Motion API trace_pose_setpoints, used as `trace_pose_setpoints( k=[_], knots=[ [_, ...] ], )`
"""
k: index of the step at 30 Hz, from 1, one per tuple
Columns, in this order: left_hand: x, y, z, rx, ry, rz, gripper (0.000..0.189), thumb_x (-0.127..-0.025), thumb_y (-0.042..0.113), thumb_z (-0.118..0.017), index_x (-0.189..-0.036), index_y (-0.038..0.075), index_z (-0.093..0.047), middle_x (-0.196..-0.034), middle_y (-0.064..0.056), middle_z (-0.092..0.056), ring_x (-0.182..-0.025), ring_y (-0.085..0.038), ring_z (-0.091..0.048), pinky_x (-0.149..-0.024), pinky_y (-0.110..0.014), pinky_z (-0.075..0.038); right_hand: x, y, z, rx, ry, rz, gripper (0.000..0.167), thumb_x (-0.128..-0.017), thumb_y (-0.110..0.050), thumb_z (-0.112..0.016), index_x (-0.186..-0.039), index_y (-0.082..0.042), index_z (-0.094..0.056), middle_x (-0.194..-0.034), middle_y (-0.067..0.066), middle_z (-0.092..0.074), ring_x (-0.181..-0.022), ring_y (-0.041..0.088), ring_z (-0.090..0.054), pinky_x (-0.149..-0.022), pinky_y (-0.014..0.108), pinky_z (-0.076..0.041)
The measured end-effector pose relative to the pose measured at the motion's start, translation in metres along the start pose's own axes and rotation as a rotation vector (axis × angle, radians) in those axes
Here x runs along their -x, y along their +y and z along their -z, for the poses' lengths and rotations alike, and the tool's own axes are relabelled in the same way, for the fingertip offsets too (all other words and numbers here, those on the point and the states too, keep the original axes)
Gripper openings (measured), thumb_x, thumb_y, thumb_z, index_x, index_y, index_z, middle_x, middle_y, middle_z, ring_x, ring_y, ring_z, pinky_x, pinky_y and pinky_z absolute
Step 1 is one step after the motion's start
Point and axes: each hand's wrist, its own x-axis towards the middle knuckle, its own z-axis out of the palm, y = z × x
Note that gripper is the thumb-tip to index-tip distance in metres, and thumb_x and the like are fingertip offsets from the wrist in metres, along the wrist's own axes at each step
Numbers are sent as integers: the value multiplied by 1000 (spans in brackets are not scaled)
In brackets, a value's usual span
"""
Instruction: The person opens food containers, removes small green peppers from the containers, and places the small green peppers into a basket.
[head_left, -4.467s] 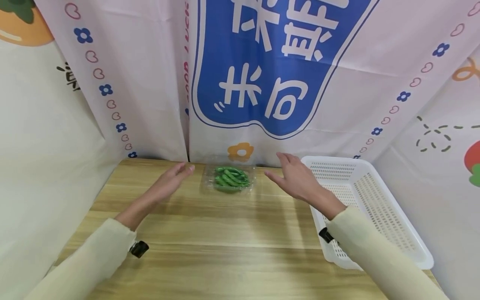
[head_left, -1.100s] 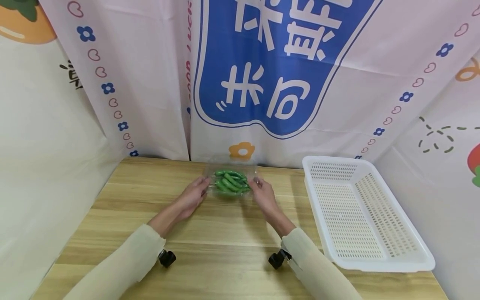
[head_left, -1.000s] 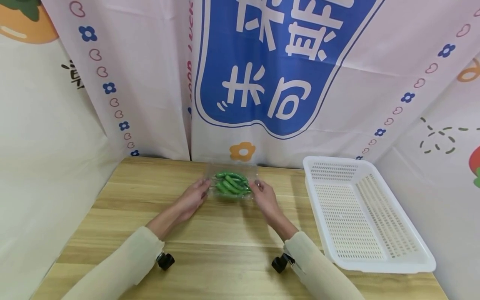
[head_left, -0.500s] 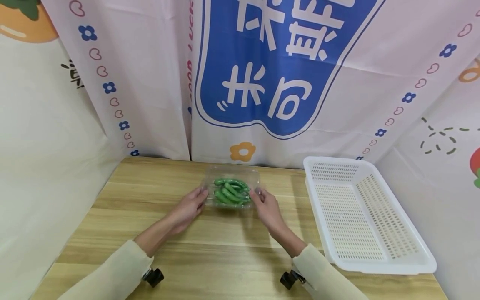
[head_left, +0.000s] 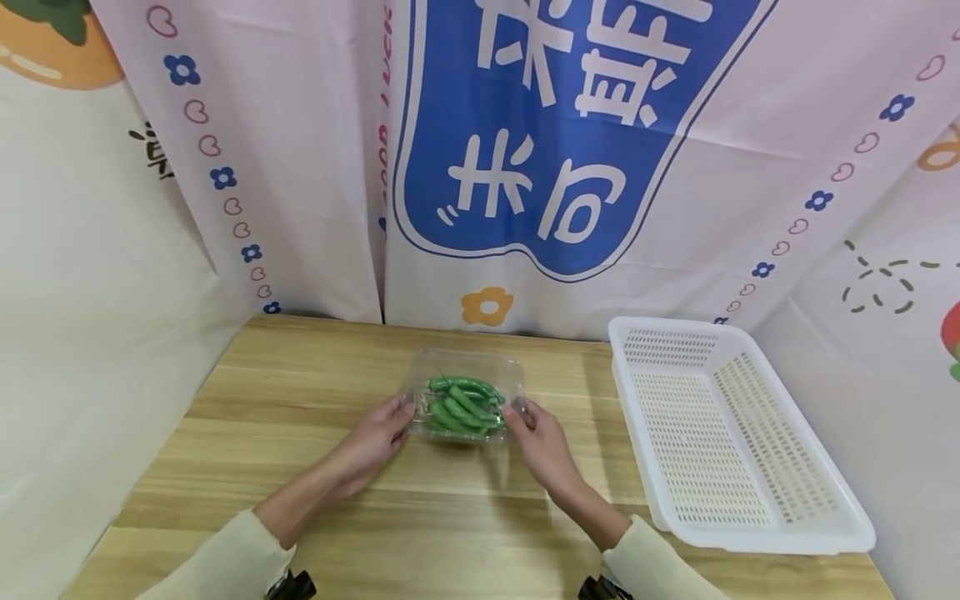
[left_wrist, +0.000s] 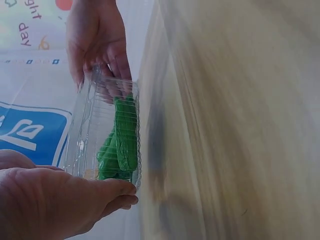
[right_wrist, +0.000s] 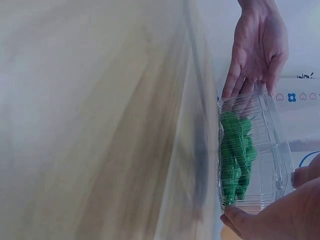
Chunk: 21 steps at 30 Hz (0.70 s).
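Note:
A clear plastic clamshell box [head_left: 491,367] with several green chili peppers [head_left: 467,408] inside is held between both hands near the middle of the table. At its left end the left hand [head_left: 372,446] grips the box, thumb on the near side. The right hand [head_left: 546,447] grips the right end in the same way. In the left wrist view the peppers [left_wrist: 124,135] lie along the box's bottom, and a narrow gap with shadow separates the box from the wood. The right wrist view shows the box wall [right_wrist: 265,150] between both hands.
A white perforated plastic basket [head_left: 708,450] stands on the right side of the wooden table [head_left: 450,533]. Printed cloth [head_left: 322,167] hangs behind the table and along both sides.
Both hands came in from the sides and took hold of the box by its ends. Since then they have drawn it toward the person, away from the back cloth. The basket stays put.

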Motion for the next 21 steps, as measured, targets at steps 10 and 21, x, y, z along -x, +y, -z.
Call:
trace_pose_setpoints(
  k=[10, 21],
  knots=[
    [12, -9, -11, 17, 14, -12, 67, -116, 20, -34, -164, -10, 3, -173, -29, 6, -160, -46, 1, -129, -56, -10, 15, 5, 4, 17, -29, 3, 71, -111, -42, -55, -155, 11, -40, -152, 31, -53, -141, 45, -53, -116, 55, -45],
    [14, -21, -14, 40, 33, -4, 66, -116, 17, -33, -164, -9, 3, -173, -30, 7, -161, -46, 2, -129, -57, -10, 21, 18, 1, 44, -35, 16, 70, -110, -41, -56, -155, 12, -41, -149, 32, -55, -138, 46, -56, -114, 55, -48]
  ],
)
